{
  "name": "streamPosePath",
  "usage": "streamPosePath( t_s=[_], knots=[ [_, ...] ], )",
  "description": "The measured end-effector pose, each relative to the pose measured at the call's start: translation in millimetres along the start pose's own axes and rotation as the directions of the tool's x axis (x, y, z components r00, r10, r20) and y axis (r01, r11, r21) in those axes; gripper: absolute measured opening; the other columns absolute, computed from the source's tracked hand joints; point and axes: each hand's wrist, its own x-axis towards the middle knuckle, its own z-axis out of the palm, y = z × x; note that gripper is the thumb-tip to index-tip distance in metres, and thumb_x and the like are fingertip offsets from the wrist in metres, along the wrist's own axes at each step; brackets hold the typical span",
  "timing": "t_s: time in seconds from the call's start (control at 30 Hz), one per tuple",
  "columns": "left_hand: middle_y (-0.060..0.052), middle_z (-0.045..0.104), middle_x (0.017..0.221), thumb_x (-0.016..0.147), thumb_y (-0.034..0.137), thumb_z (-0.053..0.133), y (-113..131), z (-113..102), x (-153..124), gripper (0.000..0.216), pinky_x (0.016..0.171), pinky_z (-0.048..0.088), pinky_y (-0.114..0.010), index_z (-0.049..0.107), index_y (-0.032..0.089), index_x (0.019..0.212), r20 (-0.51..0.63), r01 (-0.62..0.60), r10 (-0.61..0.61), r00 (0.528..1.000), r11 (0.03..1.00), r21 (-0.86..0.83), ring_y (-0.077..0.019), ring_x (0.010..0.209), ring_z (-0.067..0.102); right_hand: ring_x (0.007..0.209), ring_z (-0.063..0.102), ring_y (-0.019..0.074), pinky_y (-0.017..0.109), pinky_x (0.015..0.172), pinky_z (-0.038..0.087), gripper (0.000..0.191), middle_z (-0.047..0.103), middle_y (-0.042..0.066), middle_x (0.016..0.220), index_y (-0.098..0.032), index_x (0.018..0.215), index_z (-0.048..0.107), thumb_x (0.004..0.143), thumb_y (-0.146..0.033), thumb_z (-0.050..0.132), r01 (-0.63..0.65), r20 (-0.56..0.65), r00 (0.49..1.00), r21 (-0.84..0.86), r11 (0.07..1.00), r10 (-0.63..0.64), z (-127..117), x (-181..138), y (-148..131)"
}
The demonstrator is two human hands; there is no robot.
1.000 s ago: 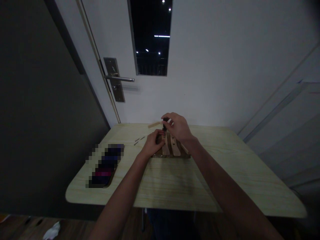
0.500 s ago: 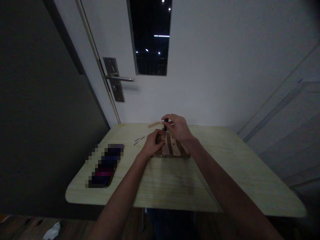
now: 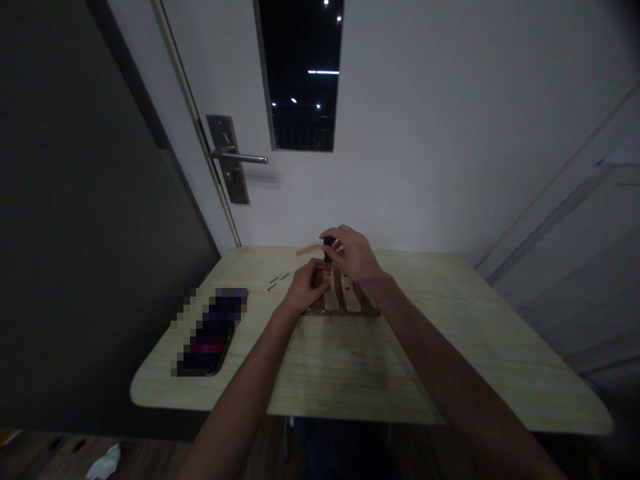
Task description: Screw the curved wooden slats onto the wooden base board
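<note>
My right hand (image 3: 356,253) pinches the black handle of a screwdriver (image 3: 328,251), which stands about upright, tip down, its lower end hidden among my fingers. Below it lies a pale wooden strip (image 3: 331,298) on a dark brown wooden board (image 3: 345,314). The thumb and fingers of my left hand (image 3: 301,289) are closed round the far part of that strip, close to the screwdriver's lower end. A second pale strip with a dark hole (image 3: 351,298) lies beside it, partly under my right hand. Further right, another strip is mostly covered by my right wrist.
A loose wooden strip (image 3: 307,250) lies at the table's back edge. Several thin screws or nails (image 3: 274,280) lie left of my left hand. A blurred-out phone (image 3: 215,340) rests on the table's left side. Behind the table (image 3: 450,360) stands a white door with a lever handle (image 3: 245,158).
My right hand and the screwdriver handle have shifted slightly left, and the grip on the handle has turned a little. My left hand and the board look unchanged.
</note>
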Motion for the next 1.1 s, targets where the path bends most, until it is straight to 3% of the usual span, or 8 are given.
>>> streamPosePath(
  t_s=[0.13, 0.37, 0.57, 0.77, 0.93, 1.1],
  knots=[
    [-0.009, 0.066, 0.110, 0.074, 0.018, 0.058, -0.1, 0.3, -0.4, 0.031, 0.094, 0.047, -0.038, 0.052, 0.019, 0.105, 0.004, -0.001, 0.001, 1.000, 1.000, -0.008, -0.0219, 0.102, 0.063, 0.082, 0.062, 0.0158, 0.032, 0.074, 0.053, 0.031, 0.064, 0.009, 0.104, -0.018, 0.106, 0.063, 0.080, -0.009, 0.048, 0.003, 0.005, 1.000, 0.034, 0.999, -0.003, -0.2, -0.6, -1.4],
    [-0.008, 0.066, 0.108, 0.075, 0.019, 0.058, 1.0, 0.1, -1.1, 0.032, 0.094, 0.047, -0.037, 0.052, 0.019, 0.106, -0.005, -0.001, 0.001, 1.000, 1.000, -0.006, -0.0218, 0.103, 0.062, 0.083, 0.060, 0.0153, 0.031, 0.078, 0.050, 0.034, 0.063, 0.006, 0.100, -0.021, 0.115, 0.059, 0.085, -0.011, 0.049, 0.026, 0.033, 0.999, -0.011, 1.000, -0.026, -1.0, -2.2, -0.3],
    [-0.008, 0.065, 0.109, 0.075, 0.020, 0.058, 2.1, -0.2, -0.6, 0.031, 0.095, 0.046, -0.038, 0.052, 0.019, 0.105, -0.009, -0.002, 0.002, 1.000, 1.000, 0.000, -0.0224, 0.103, 0.061, 0.075, 0.057, 0.0139, 0.029, 0.074, 0.047, 0.017, 0.059, 0.004, 0.090, -0.021, 0.098, 0.064, 0.084, -0.016, 0.055, -0.016, 0.019, 1.000, -0.071, 0.997, 0.017, 2.0, -0.9, -3.9],
    [-0.008, 0.066, 0.108, 0.073, 0.019, 0.059, 4.4, -1.4, -0.1, 0.033, 0.093, 0.047, -0.039, 0.053, 0.019, 0.105, -0.009, 0.002, -0.002, 1.000, 1.000, 0.010, -0.0235, 0.102, 0.062, 0.091, 0.060, 0.0165, 0.032, 0.083, 0.048, 0.025, 0.060, 0.008, 0.105, -0.018, 0.103, 0.062, 0.083, -0.010, 0.049, 0.067, -0.026, 0.997, 0.008, 0.998, -0.067, 6.0, 0.3, -0.5],
    [-0.008, 0.065, 0.109, 0.075, 0.018, 0.058, 2.5, -0.9, -0.8, 0.033, 0.095, 0.046, -0.039, 0.052, 0.019, 0.107, -0.011, -0.016, 0.016, 1.000, 1.000, 0.011, -0.0231, 0.104, 0.061, 0.081, 0.058, 0.0148, 0.030, 0.078, 0.048, 0.027, 0.060, 0.006, 0.099, -0.021, 0.109, 0.060, 0.086, -0.014, 0.048, 0.032, 0.025, 0.999, -0.008, 0.999, -0.032, 4.5, -2.6, 2.0],
    [-0.007, 0.065, 0.109, 0.075, 0.020, 0.059, 0.7, -0.3, -1.0, 0.032, 0.094, 0.047, -0.038, 0.052, 0.019, 0.106, -0.006, -0.002, 0.002, 1.000, 1.000, 0.002, -0.0226, 0.102, 0.062, 0.071, 0.055, 0.0126, 0.027, 0.070, 0.046, 0.016, 0.057, 0.005, 0.091, -0.019, 0.098, 0.064, 0.087, -0.019, 0.052, 0.006, 0.021, 1.000, -0.061, 0.998, -0.004, 2.0, -1.6, 1.8]
  ],
)
